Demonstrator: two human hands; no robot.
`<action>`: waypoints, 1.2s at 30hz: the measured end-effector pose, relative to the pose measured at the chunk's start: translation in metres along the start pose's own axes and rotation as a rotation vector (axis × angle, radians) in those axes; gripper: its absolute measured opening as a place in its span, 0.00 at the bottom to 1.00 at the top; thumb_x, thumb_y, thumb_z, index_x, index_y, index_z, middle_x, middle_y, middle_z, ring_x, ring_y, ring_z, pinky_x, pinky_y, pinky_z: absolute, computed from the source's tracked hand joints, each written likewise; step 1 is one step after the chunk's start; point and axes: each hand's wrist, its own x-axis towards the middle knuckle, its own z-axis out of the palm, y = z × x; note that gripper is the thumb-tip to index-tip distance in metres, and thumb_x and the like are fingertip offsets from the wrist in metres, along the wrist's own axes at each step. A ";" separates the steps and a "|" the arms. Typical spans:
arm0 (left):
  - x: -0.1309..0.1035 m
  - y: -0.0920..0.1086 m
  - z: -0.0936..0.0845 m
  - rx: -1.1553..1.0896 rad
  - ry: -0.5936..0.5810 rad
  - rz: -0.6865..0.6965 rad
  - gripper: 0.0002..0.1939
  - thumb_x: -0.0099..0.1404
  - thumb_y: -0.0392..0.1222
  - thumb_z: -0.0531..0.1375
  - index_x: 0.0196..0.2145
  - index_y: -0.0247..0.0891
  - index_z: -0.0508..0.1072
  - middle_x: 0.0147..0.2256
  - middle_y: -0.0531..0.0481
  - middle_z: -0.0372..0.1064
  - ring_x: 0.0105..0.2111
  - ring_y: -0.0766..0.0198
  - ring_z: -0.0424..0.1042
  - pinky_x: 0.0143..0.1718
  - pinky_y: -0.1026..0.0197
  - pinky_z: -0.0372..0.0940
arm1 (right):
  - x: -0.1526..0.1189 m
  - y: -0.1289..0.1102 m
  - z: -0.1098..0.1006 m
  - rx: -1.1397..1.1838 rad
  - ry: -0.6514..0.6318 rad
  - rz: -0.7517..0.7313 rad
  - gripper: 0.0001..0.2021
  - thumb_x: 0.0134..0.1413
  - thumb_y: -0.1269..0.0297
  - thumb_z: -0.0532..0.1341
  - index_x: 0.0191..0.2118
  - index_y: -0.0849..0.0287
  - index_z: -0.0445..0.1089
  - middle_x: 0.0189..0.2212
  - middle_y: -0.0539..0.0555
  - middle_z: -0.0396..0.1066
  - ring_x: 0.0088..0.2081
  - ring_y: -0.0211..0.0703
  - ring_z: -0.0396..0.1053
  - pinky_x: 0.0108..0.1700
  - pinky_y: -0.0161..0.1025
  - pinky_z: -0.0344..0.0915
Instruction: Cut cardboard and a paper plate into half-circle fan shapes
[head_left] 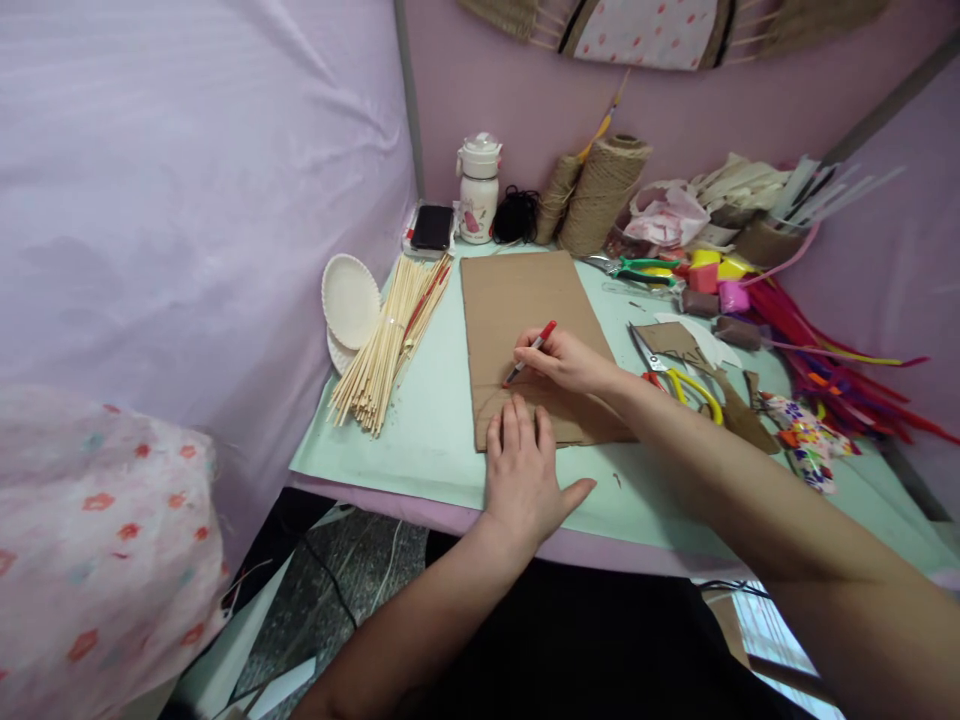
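Observation:
A sheet of brown cardboard (pixel 529 300) lies flat in the middle of the green-covered table. My right hand (pixel 566 362) grips a red-capped marker (pixel 531 352), whose tip meets the cardboard or hovers just above it. Faint lines show on the sheet around the tip. Pressed flat on the cardboard's near edge is my left hand (pixel 523 465), fingers stretched out and thumb spread to the right. The left fingertips are just below the marker's tip.
A bundle of wooden sticks (pixel 386 350) and white paper plates (pixel 350 300) are to the left. Twine rolls (pixel 606 190) and a white bottle (pixel 478 190) stand at the back. Yellow-handled scissors (pixel 686 385), green-handled pliers (pixel 637 268) and colourful pipe cleaners (pixel 832 370) lie right.

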 end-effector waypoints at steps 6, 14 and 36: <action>0.001 0.001 -0.001 0.019 0.020 0.006 0.49 0.57 0.69 0.55 0.63 0.26 0.57 0.65 0.25 0.48 0.64 0.40 0.49 0.61 0.40 0.48 | -0.009 0.004 -0.005 -0.024 0.059 0.000 0.14 0.60 0.54 0.55 0.30 0.59 0.65 0.22 0.48 0.63 0.26 0.38 0.59 0.31 0.35 0.54; 0.002 0.001 -0.003 0.017 0.013 0.011 0.48 0.57 0.69 0.56 0.62 0.27 0.60 0.65 0.25 0.49 0.64 0.39 0.50 0.62 0.40 0.47 | -0.023 0.016 -0.014 -0.031 0.111 0.036 0.14 0.60 0.54 0.56 0.31 0.60 0.66 0.21 0.47 0.61 0.25 0.37 0.58 0.28 0.35 0.53; 0.011 -0.001 0.001 0.017 0.013 0.021 0.55 0.47 0.79 0.53 0.57 0.28 0.65 0.61 0.24 0.56 0.62 0.37 0.55 0.62 0.38 0.48 | -0.043 0.005 0.030 0.706 0.464 0.300 0.13 0.55 0.50 0.63 0.34 0.56 0.70 0.27 0.49 0.71 0.30 0.35 0.69 0.37 0.33 0.67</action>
